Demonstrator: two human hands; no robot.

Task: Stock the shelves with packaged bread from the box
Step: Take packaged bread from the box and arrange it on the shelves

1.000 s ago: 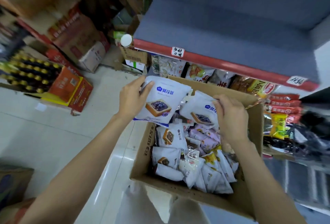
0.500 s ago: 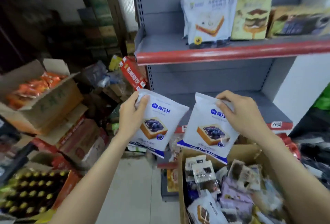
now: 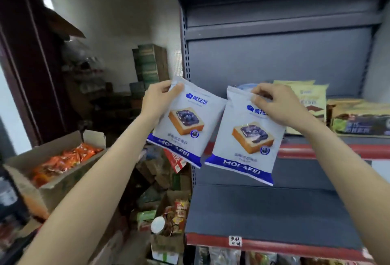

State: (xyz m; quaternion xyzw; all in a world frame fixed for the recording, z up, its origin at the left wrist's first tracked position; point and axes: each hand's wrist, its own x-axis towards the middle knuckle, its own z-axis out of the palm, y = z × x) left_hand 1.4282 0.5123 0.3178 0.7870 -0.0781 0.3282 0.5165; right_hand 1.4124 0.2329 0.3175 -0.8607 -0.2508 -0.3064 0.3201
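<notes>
The left hand (image 3: 157, 100) pinches the top corner of one bread packet (image 3: 185, 123), and the right hand (image 3: 276, 106) pinches the top of a second packet (image 3: 244, 138). Both packets hang side by side in front of the grey shelf (image 3: 274, 207), with other packets (image 3: 358, 119) on the shelf board above it.

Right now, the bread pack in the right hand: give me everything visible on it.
The right bread pack is a white, glossy plastic pouch with a blue bottom band reading MOLAFEI, a blue logo and a picture of blueberry-topped toast. It hangs upright, slightly tilted, pinched at its top edge by the right hand, in front of the grey shelf, beside the left pack.
</notes>
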